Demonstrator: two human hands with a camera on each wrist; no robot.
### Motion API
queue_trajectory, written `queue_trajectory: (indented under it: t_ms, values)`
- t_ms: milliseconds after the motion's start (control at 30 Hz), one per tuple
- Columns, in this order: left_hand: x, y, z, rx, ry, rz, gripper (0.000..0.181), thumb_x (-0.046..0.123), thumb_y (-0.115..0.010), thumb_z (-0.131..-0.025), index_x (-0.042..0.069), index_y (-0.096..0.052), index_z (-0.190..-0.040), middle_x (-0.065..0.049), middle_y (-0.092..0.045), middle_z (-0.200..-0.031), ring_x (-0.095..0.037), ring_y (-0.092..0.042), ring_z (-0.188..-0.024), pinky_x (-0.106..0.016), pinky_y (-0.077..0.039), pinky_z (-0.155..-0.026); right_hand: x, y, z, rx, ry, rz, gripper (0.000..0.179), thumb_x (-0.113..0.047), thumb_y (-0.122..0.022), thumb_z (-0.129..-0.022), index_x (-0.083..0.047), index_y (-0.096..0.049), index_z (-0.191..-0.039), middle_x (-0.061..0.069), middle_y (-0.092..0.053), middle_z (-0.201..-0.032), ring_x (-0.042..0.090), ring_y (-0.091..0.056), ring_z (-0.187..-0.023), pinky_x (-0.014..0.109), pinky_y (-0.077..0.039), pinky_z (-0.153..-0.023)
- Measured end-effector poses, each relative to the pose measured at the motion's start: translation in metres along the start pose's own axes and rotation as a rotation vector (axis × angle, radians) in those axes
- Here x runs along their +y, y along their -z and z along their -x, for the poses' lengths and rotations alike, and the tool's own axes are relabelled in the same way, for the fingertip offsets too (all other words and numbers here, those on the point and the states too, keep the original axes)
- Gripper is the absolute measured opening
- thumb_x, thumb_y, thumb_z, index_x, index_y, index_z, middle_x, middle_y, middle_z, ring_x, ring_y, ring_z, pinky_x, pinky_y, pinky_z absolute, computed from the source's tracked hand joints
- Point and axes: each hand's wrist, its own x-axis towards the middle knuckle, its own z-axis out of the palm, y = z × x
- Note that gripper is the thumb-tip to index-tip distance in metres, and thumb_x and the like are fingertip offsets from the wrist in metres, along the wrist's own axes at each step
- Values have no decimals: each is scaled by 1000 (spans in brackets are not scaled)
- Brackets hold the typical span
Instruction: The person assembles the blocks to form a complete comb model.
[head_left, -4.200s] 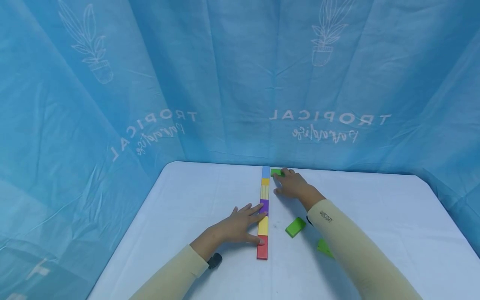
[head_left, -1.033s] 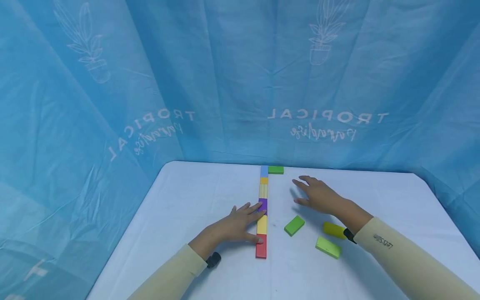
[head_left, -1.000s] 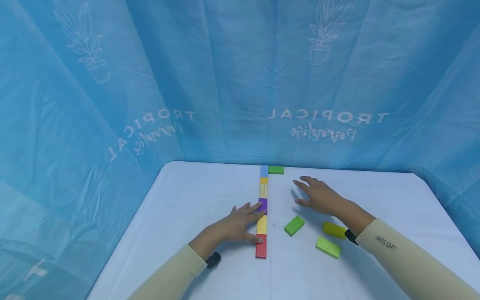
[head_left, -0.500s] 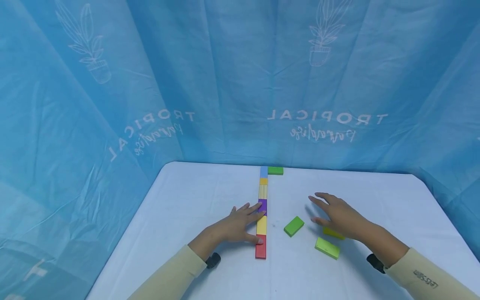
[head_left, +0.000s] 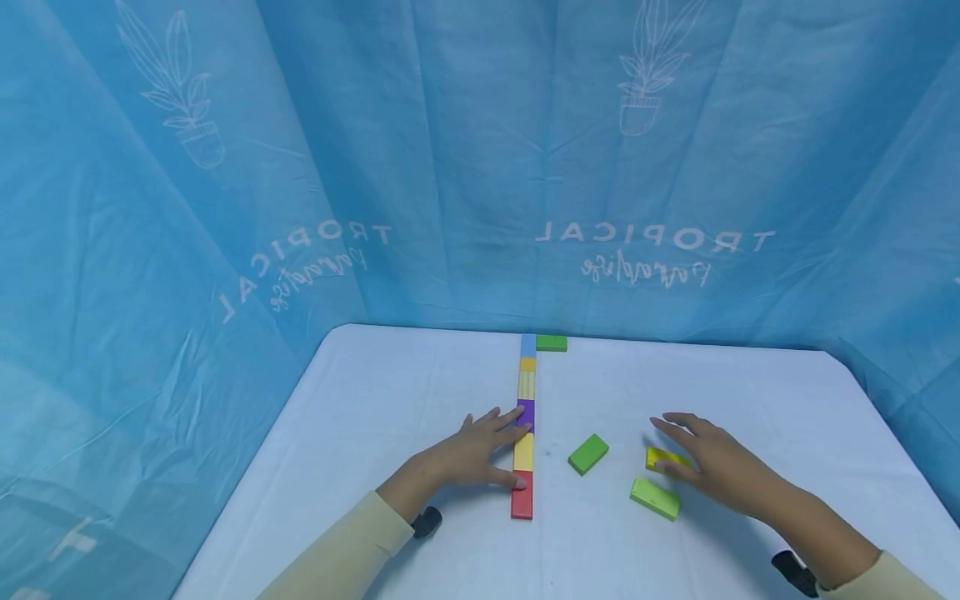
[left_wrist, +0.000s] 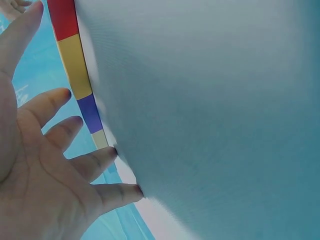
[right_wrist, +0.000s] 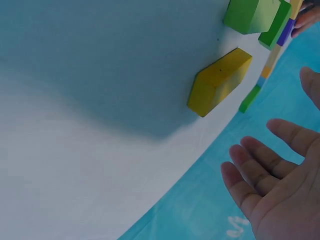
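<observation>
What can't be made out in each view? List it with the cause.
Head: part of the yellow block, behind the right hand.
Head: part of the purple block, behind the left hand.
Left wrist: end of the red block, cut off by the top edge.
Right wrist: part of the light green block, cut off by top edge.

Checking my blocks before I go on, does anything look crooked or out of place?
Right of the straight row, the nearer green block, yellow block and lime block lie loose at odd angles, unlike its neat line. Also, the curtain lettering reads backwards.
</observation>
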Motion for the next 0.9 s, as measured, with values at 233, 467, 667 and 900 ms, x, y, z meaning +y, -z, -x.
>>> queue_trajectory:
  t_ms: [233,467,667,900]
  values:
    - [0,0,3,-3,-1,-11,93,64,-74,-81,38,-29,-159,10,-17,-171,-27,-10,-160,-62,-10,-127,6,-6,17,-41,-57,-12,64,-48,-71,-91,-19,-55,-146,16,-54,-144,43,-56,-127,64,-51,-97]
    - [-1,1,4,-1,-21,-16,93,65,-73,-82,36,-30,-159,9,-17,-171,-29,-11,-160,-63,-10,-126,9,-13,31,-56,-81,-29,65,-54,-70,-90,-20,-57,-144,15,-55,-144,43,-55,-129,65,-50,-98]
    - [2,0,5,-2,-13,-14,93,65,-73,-81,37,-31,-159,9,-18,-171,-29,-11,-160,-64,-10,-126,7,-17,40,-53,-64,-52,62,-52,-70,-90,-20,-59,-142,12,-54,-145,42,-56,-129,63,-50,-99]
    - [3,1,5,-3,-9,-20,92,65,-74,-81,37,-31,-158,10,-18,-171,-28,-10,-160,-63,-9,-126,5,-21,46,-54,-60,-76,57,-56,-67,-91,-25,-62,-138,11,-53,-148,42,-54,-132,64,-49,-100]
